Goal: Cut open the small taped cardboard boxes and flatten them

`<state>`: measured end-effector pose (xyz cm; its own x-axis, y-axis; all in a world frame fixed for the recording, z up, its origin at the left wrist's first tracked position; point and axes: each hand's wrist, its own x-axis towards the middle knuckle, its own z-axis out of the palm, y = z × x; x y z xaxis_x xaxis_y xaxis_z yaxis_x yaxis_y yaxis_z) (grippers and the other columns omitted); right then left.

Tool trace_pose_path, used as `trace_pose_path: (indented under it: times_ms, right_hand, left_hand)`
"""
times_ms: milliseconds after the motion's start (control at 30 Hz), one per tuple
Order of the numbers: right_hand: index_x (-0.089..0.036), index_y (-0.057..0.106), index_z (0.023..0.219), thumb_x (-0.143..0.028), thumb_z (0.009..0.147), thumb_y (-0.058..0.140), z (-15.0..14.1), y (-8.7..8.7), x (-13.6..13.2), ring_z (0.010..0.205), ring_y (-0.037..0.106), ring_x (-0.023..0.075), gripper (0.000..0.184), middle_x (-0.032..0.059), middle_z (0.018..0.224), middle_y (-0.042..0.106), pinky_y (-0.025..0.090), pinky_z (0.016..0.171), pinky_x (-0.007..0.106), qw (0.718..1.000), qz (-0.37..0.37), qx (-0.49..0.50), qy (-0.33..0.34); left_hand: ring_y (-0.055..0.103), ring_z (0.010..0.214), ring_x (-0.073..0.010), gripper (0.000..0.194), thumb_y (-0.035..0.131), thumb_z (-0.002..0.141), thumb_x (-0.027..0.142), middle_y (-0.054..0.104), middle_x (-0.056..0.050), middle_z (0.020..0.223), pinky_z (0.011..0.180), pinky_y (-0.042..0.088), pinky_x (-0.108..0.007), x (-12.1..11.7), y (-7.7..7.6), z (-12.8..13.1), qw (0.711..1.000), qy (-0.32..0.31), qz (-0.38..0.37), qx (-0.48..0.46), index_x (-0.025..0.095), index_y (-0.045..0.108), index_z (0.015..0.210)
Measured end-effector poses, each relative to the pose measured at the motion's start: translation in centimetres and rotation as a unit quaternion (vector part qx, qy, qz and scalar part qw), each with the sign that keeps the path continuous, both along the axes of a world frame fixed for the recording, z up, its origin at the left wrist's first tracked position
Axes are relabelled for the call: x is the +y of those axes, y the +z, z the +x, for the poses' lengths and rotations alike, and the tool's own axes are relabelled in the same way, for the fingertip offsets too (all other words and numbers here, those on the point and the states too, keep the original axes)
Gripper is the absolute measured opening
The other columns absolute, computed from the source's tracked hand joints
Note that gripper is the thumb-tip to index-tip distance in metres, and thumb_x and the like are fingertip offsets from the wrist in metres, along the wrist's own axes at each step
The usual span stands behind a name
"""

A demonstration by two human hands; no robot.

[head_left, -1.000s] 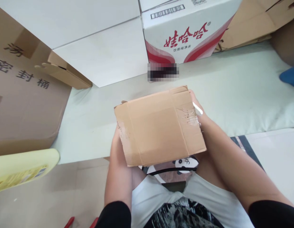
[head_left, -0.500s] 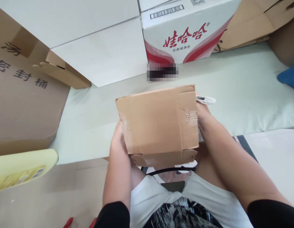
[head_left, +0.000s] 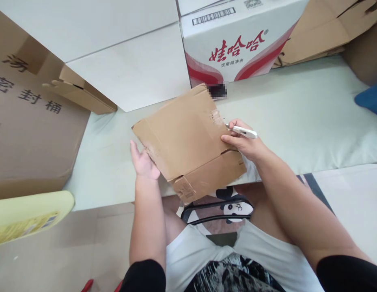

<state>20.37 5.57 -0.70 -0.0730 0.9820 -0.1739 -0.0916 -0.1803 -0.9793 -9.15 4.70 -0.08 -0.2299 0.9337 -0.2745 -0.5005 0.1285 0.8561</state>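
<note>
A brown cardboard box (head_left: 182,134) sits tilted at an angle on the cloth-covered table, its near flap (head_left: 211,176) hanging toward my lap. Torn tape marks show along its left and right edges. My left hand (head_left: 145,164) is at the box's left edge, fingers stretched out and palm against the side; part of it is hidden by the box. My right hand (head_left: 244,142) closes around a white utility knife (head_left: 244,132), its tip by the tape on the right edge, while the thumb touches the top of the box.
Behind stand white cartons (head_left: 130,73) and a red-and-white water carton (head_left: 233,52). A large brown carton (head_left: 33,134) is at the left, with a yellow container (head_left: 33,215) below it. Flattened cardboard (head_left: 322,32) and a blue object (head_left: 371,99) lie to the right. A dark blurred patch (head_left: 218,91) is behind the box.
The box has turned counterclockwise and moved a little left and away. My left hand has loosened beside it. My right hand with the knife has come into view on top of its right edge.
</note>
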Motion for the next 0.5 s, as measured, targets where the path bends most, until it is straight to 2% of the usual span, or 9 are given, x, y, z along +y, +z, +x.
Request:
trace_pose_path:
  times_ms: [67, 100, 167, 233, 333, 400, 500]
  right_hand:
    - [-0.026, 0.05, 0.082, -0.032, 0.064, 0.086, 0.1, -0.3, 0.2, 0.051, 0.028, 0.0081, 0.041, -0.0115, 0.055, 0.036, 0.022, 0.049, 0.023, 0.999, 0.019, -0.04, -0.022]
    - [-0.025, 0.051, 0.082, -0.033, 0.065, 0.086, 0.3, -0.3, 0.3, 0.051, 0.03, 0.0083, 0.039, -0.0108, 0.056, 0.039, 0.023, 0.049, 0.023, 0.999, 0.014, -0.037, -0.035]
    - [-0.025, 0.053, 0.083, -0.04, 0.066, 0.086, 0.7, 0.0, 0.5, 0.051, 0.037, 0.0085, 0.039, -0.0093, 0.06, 0.046, 0.027, 0.048, 0.023, 0.998, -0.016, 0.023, -0.055]
    - [-0.025, 0.055, 0.085, -0.049, 0.063, 0.088, 1.2, 0.5, 0.5, 0.053, 0.046, 0.009, 0.047, -0.0083, 0.064, 0.053, 0.036, 0.049, 0.023, 0.991, -0.047, 0.115, -0.053]
    - [-0.027, 0.057, 0.093, -0.058, 0.055, 0.092, 1.2, 0.8, 0.3, 0.062, 0.062, 0.0125, 0.059, -0.0066, 0.071, 0.065, 0.05, 0.056, 0.025, 0.978, -0.07, 0.195, 0.0]
    - [-0.028, 0.06, 0.099, -0.055, 0.055, 0.092, 0.5, 0.6, 0.0, 0.069, 0.068, 0.0155, 0.061, -0.0045, 0.077, 0.071, 0.056, 0.061, 0.028, 0.978, -0.069, 0.193, 0.024]
    - [-0.027, 0.064, 0.097, -0.047, 0.055, 0.093, -0.9, 0.1, -0.4, 0.08, 0.072, 0.0207, 0.055, -0.0004, 0.085, 0.075, 0.059, 0.065, 0.033, 0.983, -0.081, 0.164, 0.011]
  left_hand:
    - [0.074, 0.115, -0.0335, 0.044, 0.088, 0.069, 0.05, 0.082, -0.01, 0.099, 0.103, 0.061, -0.043, -0.1, -0.3, -0.2, 0.999, -0.005, 0.012, 0.034, 0.018, 0.075, 0.097]
    - [0.074, 0.116, -0.0343, 0.044, 0.093, 0.064, 0.039, 0.082, -0.01, 0.098, 0.104, 0.06, -0.044, -0.1, -0.5, -0.4, 0.999, 0.001, 0.012, 0.046, 0.018, 0.075, 0.097]
    - [0.072, 0.12, -0.0337, 0.042, 0.093, 0.065, 0.03, 0.081, -0.01, 0.104, 0.108, 0.058, -0.045, 0.0, -0.9, -1.1, 0.999, 0.025, 0.016, 0.041, 0.018, 0.075, 0.1]
    - [0.069, 0.127, -0.0304, 0.032, 0.086, 0.075, 0.033, 0.08, -0.009, 0.114, 0.113, 0.056, -0.043, 0.3, -1.1, -1.9, 0.997, 0.066, 0.028, 0.019, 0.02, 0.074, 0.102]
    - [0.062, 0.137, -0.0264, 0.022, 0.076, 0.086, 0.036, 0.079, -0.007, 0.12, 0.118, 0.051, -0.041, 0.6, -1.2, -2.5, 0.994, 0.107, 0.033, -0.006, 0.022, 0.073, 0.103]
    - [0.06, 0.139, -0.0266, 0.024, 0.076, 0.088, 0.038, 0.078, -0.007, 0.121, 0.118, 0.051, -0.043, 0.6, -1.3, -2.3, 0.995, 0.093, 0.025, -0.025, 0.022, 0.072, 0.105]
    - [0.061, 0.138, -0.0279, 0.029, 0.078, 0.085, 0.039, 0.077, -0.008, 0.123, 0.116, 0.053, -0.043, 0.4, -1.3, -1.6, 0.997, 0.056, 0.014, -0.042, 0.022, 0.073, 0.107]
